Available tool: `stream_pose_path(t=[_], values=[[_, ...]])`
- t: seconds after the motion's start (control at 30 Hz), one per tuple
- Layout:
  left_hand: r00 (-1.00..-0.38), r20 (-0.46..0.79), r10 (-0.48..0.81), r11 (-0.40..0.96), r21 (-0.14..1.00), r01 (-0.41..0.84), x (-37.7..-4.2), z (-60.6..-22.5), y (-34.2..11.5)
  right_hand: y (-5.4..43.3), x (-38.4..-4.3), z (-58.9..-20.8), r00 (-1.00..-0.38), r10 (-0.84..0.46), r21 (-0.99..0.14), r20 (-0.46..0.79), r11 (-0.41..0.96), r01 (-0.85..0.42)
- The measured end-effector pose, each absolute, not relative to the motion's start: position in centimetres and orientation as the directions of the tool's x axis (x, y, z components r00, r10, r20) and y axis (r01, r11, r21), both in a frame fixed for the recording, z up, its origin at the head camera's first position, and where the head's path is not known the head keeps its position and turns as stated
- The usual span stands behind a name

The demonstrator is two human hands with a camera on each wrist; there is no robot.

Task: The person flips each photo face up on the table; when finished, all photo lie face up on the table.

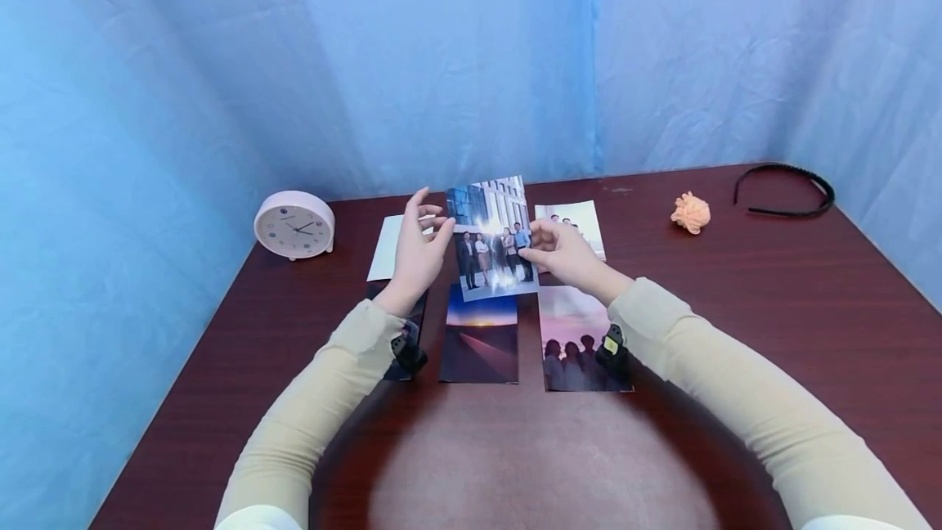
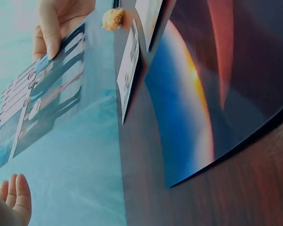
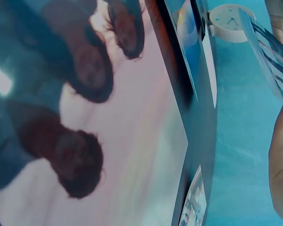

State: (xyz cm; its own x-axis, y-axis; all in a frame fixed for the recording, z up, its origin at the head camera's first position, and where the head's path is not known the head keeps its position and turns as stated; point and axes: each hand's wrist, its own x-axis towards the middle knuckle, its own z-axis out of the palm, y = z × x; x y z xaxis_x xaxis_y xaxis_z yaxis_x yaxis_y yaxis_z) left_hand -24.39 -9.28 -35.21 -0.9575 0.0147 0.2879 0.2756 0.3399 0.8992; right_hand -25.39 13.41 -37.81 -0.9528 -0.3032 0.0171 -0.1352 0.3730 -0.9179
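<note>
A glossy photo (image 1: 495, 248) of several people before tall buildings is held up over the table, tilted toward the head camera. My right hand (image 1: 567, 253) pinches its right edge between thumb and fingers. Beside the left edge, my left hand (image 1: 421, 248) has its fingers spread; in the left wrist view a gap parts the left hand (image 2: 14, 202) from the photo (image 2: 47, 89). Below lie a sunset road photo (image 1: 480, 342), a pink-sky silhouette photo (image 1: 577, 342) and a dark photo partly under the left wrist. Behind are a white sheet (image 1: 384, 250) and a pale group photo (image 1: 585, 223).
A white round clock (image 1: 294, 225) stands at the table's back left. Toward the back right are an orange crumpled scrunchie-like thing (image 1: 690, 213) and a black headband (image 1: 791, 209). Blue curtains (image 1: 456, 64) hang behind and beside the dark red table (image 1: 773, 293).
</note>
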Motion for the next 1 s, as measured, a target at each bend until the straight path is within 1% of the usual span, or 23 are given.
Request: stream_pose_path(t=[0.2,0.37,0.53,0.7,0.8,1.0], values=[[-0.974,0.223,0.033,0.369,0.903,0.219,-23.9,-36.3,-9.0,13.4,-25.8,-37.5,-0.97,-0.24,-0.939,0.036,0.324,-0.115],[-0.975,0.214,0.059,0.423,0.88,0.218,-23.8,-36.9,-8.8,13.3,-25.9,-37.2,-0.984,-0.178,-0.963,0.021,0.259,-0.067],[-0.979,0.194,0.07,0.468,0.86,0.204,-23.7,-37.4,-8.7,13.3,-26.1,-37.1,-0.992,-0.127,-0.961,0.021,0.272,-0.055],[-0.985,0.15,0.083,0.475,0.863,0.172,-23.8,-37.7,-8.7,13.2,-26.3,-37.1,-0.993,-0.117,-0.96,0.023,0.273,-0.054],[-0.988,0.13,0.083,0.471,0.869,0.154,-23.9,-37.7,-8.7,13.2,-26.4,-37.1,-0.993,-0.12,-0.952,0.014,0.303,-0.05],[-0.991,0.126,0.048,0.452,0.882,0.134,-24.6,-37.6,-8.8,13.0,-26.3,-37.2,-0.981,-0.191,-0.921,-0.032,0.386,-0.045]])
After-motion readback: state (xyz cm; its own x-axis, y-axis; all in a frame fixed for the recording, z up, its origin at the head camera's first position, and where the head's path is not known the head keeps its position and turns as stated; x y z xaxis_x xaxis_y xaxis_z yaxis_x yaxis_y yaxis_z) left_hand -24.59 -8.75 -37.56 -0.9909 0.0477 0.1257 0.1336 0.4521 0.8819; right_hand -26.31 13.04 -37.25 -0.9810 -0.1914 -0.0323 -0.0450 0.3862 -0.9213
